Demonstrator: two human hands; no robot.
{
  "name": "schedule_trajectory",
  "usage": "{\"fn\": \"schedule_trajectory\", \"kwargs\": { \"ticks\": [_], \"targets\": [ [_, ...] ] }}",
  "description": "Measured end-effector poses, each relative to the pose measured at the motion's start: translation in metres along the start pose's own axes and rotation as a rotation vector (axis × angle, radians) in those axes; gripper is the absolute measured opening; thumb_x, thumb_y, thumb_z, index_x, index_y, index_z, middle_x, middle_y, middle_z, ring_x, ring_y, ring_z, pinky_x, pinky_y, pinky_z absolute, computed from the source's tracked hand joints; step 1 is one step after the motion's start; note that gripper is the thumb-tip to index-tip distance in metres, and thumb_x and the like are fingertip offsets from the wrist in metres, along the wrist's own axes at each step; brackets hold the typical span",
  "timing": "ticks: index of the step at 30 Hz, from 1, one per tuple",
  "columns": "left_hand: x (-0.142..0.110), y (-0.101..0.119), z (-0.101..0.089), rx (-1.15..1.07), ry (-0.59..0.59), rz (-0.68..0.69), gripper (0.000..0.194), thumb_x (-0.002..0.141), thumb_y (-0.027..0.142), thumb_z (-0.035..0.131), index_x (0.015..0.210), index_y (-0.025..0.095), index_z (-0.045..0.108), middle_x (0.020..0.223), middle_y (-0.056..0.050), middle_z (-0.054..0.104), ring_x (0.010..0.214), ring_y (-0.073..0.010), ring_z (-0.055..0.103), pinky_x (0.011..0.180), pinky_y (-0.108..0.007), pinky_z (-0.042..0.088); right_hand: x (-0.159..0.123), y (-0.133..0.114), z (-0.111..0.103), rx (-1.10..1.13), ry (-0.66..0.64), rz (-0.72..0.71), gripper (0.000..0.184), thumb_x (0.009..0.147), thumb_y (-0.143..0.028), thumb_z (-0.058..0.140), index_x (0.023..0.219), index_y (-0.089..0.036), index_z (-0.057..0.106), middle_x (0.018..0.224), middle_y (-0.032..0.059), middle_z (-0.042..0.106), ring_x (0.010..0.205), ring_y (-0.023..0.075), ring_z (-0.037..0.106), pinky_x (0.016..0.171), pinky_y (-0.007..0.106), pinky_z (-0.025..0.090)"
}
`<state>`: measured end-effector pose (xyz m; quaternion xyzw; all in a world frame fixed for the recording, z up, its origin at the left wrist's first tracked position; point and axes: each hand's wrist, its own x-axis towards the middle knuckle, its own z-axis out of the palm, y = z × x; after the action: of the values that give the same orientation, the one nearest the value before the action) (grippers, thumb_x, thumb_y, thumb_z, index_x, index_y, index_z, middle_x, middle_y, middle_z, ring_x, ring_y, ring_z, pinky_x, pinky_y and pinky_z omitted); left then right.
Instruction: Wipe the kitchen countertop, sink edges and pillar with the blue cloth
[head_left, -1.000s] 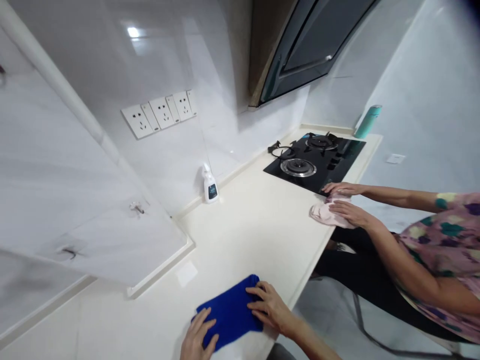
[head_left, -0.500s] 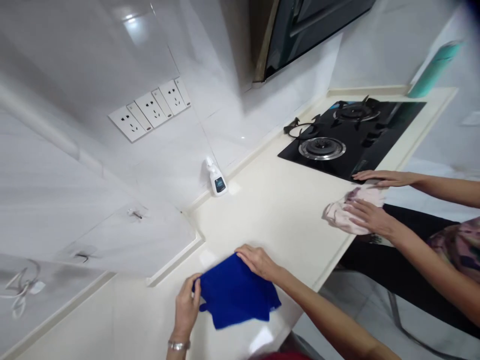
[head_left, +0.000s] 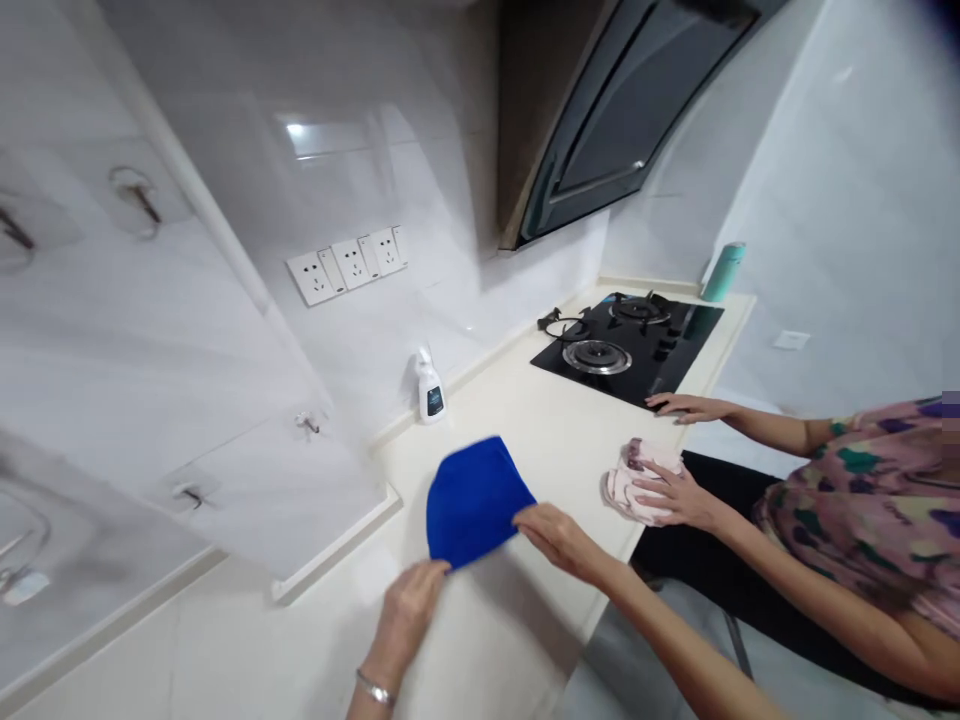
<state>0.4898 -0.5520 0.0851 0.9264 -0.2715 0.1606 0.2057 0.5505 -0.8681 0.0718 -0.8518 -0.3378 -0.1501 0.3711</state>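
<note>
A blue cloth (head_left: 476,500) is stretched between my two hands over the cream countertop (head_left: 450,640). My left hand (head_left: 412,605) pinches its near left corner, and a metal band circles that wrist. At the near right corner, my right hand (head_left: 559,540) has its fingers closed on the edge. The cloth's far side spreads away from me, toward the wall. Whether its far edge touches the counter, I cannot tell.
A white spray bottle (head_left: 430,392) stands against the wall. Another person's hand (head_left: 679,495) rests on a pale pink cloth (head_left: 626,485); their other hand (head_left: 690,408) lies by the black gas stove (head_left: 645,345). A range hood (head_left: 600,130) hangs above. A teal cylinder (head_left: 724,272) stands in the far corner.
The blue cloth has swung from hanging toward me to spreading away toward the wall, and both my hands now hold its near edge. The view has tilted up, showing more of the other person.
</note>
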Motion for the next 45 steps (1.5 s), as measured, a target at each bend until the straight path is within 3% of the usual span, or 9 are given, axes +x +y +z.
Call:
{"fn": "schedule_trajectory", "kwargs": {
  "ticks": [4, 13, 19, 23, 28, 30, 33, 39, 45],
  "targets": [
    [-0.071, 0.019, 0.047, -0.136, -0.285, -0.005, 0.029, 0.096, 0.026, 0.044, 0.115, 0.031, 0.065, 0.111, 0.001, 0.073, 0.102, -0.0150, 0.069, 0.091, -0.029, 0.060, -0.064, 0.005, 0.031, -0.015, -0.225, 0.148, 0.032, 0.102, -0.033, 0.039, 0.107, -0.024, 0.069, 0.107, 0.0068, 0.072, 0.098, 0.0198, 0.068, 0.091, 0.037, 0.055],
    [-0.123, -0.069, 0.028, 0.016, -0.043, -0.548, 0.050, 0.096, 0.044, 0.038, 0.139, 0.022, 0.050, 0.148, -0.010, 0.051, 0.139, -0.0254, 0.044, 0.115, -0.051, 0.042, -0.067, -0.039, 0.096, -0.049, -0.397, -0.059, 0.065, 0.092, -0.049, 0.055, 0.150, -0.026, 0.038, 0.154, 0.0121, 0.041, 0.146, 0.0319, 0.028, 0.119, 0.063, 0.018],
    [-0.153, -0.109, 0.025, 0.126, 0.060, -0.757, 0.055, 0.095, 0.044, 0.036, 0.137, 0.012, 0.051, 0.152, -0.017, 0.044, 0.145, -0.0303, 0.034, 0.119, -0.055, 0.037, -0.124, -0.022, 0.093, -0.142, -0.322, -0.090, 0.043, 0.097, -0.034, 0.051, 0.140, -0.030, 0.051, 0.149, 0.0106, 0.047, 0.140, 0.0269, 0.040, 0.116, 0.054, 0.030],
    [-0.152, -0.093, 0.046, 0.241, 0.173, -0.573, 0.051, 0.095, 0.033, 0.039, 0.141, 0.012, 0.046, 0.152, -0.018, 0.043, 0.150, -0.0305, 0.024, 0.119, -0.058, 0.034, -0.105, -0.007, 0.101, -0.176, -0.257, -0.074, 0.029, 0.099, -0.020, 0.045, 0.115, -0.031, 0.066, 0.115, 0.0064, 0.066, 0.111, 0.0208, 0.060, 0.094, 0.042, 0.046],
    [-0.113, -0.027, 0.090, 0.008, -0.132, -0.084, 0.083, 0.082, 0.051, 0.063, 0.152, 0.023, 0.028, 0.159, -0.014, 0.033, 0.149, -0.0350, 0.025, 0.117, -0.065, 0.033, -0.062, 0.014, 0.106, -0.129, -0.171, -0.044, 0.032, 0.102, -0.020, 0.032, 0.119, -0.020, 0.059, 0.089, 0.0056, 0.066, 0.078, 0.0143, 0.061, 0.070, 0.027, 0.046],
    [-0.086, 0.000, 0.105, -0.110, -0.163, -0.097, 0.093, 0.076, 0.052, 0.069, 0.153, 0.021, 0.026, 0.157, -0.015, 0.036, 0.147, -0.0369, 0.028, 0.117, -0.068, 0.030, -0.033, 0.022, 0.100, -0.121, -0.217, -0.047, 0.034, 0.104, -0.023, 0.028, 0.120, -0.019, 0.058, 0.087, 0.0048, 0.065, 0.074, 0.0124, 0.060, 0.066, 0.024, 0.046],
    [-0.037, 0.015, 0.115, -0.342, -0.072, -0.337, 0.050, 0.085, 0.034, 0.059, 0.134, 0.025, 0.056, 0.134, -0.011, 0.063, 0.131, -0.0300, 0.053, 0.115, -0.059, 0.040, 0.022, 0.035, 0.091, -0.208, -0.304, -0.081, 0.033, 0.103, -0.031, 0.033, 0.108, -0.022, 0.065, 0.083, 0.0022, 0.065, 0.069, 0.0110, 0.060, 0.066, 0.022, 0.046],
    [0.011, -0.049, 0.093, -0.353, 0.203, -0.729, 0.045, 0.095, 0.044, 0.035, 0.121, 0.014, 0.057, 0.119, -0.016, 0.067, 0.112, -0.0235, 0.063, 0.102, -0.046, 0.052, 0.091, 0.060, 0.103, -0.378, -0.058, 0.221, 0.046, 0.101, -0.027, 0.027, 0.138, -0.020, 0.053, 0.126, 0.0159, 0.062, 0.114, 0.0266, 0.058, 0.102, 0.050, 0.043],
    [-0.058, -0.125, 0.042, -0.020, 0.331, -0.858, 0.061, 0.089, 0.049, 0.034, 0.121, 0.002, 0.055, 0.135, -0.030, 0.051, 0.137, -0.0366, 0.040, 0.116, -0.058, 0.029, 0.049, 0.022, 0.167, -0.536, -0.087, 0.522, 0.065, 0.092, -0.049, 0.050, 0.151, -0.023, 0.040, 0.157, 0.0169, 0.034, 0.143, 0.0486, 0.024, 0.109, 0.075, 0.018]
  ]
}}
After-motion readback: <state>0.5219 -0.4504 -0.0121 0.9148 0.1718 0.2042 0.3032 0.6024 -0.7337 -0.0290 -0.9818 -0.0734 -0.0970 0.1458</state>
